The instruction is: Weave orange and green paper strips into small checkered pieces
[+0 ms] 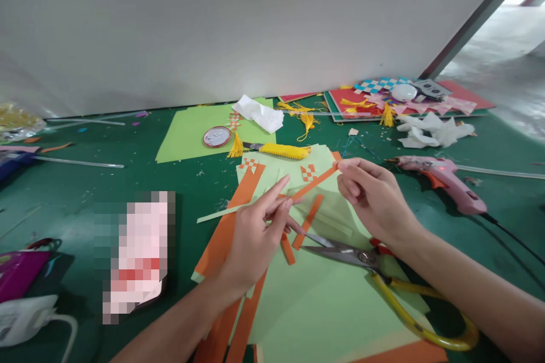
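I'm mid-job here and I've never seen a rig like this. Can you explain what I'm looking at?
There is no machine: these are a person's own bare hands. The single picture comes from a camera worn on their head, looking forward and down. The left hand and right hand hold a narrow orange paper strip between them. Beneath them, light green paper lies on a dark green table. Scissors with yellow handles rest there, blades apart. Beyond the hands is a yellow cutter; a pink glue gun lies to the right. The item on the left is pixelated, so I can't identify it.
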Demonstrator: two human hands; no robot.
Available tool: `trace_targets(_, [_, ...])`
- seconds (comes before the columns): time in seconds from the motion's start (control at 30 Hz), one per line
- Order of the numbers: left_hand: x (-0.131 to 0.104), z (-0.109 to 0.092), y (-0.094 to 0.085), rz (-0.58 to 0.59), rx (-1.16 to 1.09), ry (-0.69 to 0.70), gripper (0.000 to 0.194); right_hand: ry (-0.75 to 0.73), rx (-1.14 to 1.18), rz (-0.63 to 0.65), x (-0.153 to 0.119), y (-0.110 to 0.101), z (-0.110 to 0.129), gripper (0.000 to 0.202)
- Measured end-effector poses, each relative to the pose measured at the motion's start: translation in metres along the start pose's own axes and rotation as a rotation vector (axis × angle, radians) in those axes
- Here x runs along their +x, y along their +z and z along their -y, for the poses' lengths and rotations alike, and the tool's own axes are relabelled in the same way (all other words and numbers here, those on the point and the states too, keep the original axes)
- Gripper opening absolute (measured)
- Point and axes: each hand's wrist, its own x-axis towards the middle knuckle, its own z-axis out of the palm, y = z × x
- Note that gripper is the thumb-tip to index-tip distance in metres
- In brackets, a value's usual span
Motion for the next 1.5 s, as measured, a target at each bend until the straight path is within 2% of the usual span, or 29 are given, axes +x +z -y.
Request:
trace_targets(0.4, [0.001, -0.002, -0.003, 0.015, 0.058, 0.037, 0.048, -0.018, -0.015, -0.005, 0.001, -0.001, -0.002, 0.030])
trace_targets(0.6, [0.001, -0.003, -0.001, -0.006, -0.036, 0.012, 0.049, -0.006, 0.029, 0.033, -0.003, 0.002, -0.001, 0.020])
trace_targets(0.7, [0.003, -0.005, -0.001, 0.049, -0.151, -0.079, 0.050, -0.030, -0.055, 0.158, -0.007, 0.001, -0.004, 0.011])
trace_targets(0.8, [0.003, -0.009, -0.001, 0.158, -0.263, -0.157, 0.048, -0.057, -0.180, 0.274, -0.013, 0.001, -0.006, 0.009])
trace_targets(0.9, [0.004, -0.014, -0.002, 0.290, -0.342, -0.230, 0.045, -0.067, -0.256, 0.335, -0.016, 0.002, -0.005, 0.010])
trace_targets(1.03, [0.005, -0.015, -0.004, 0.434, -0.338, -0.224, 0.039, -0.075, -0.268, 0.406, -0.017, 0.004, -0.004, 0.009])
trace_targets(1.17, [0.007, -0.011, -0.003, 0.418, -0.409, -0.216, 0.032, -0.064, -0.254, 0.443, -0.016, 0.004, -0.005, 0.008])
trace_targets(1.37, [0.008, -0.012, -0.003, 0.433, -0.412, -0.197, 0.032, -0.060, -0.264, 0.480, -0.017, 0.006, -0.004, 0.010])
trace_targets(1.5, [0.007, -0.011, -0.003, 0.400, -0.438, -0.205, 0.030, -0.101, -0.349, 0.435, -0.019, 0.005, -0.006, 0.013])
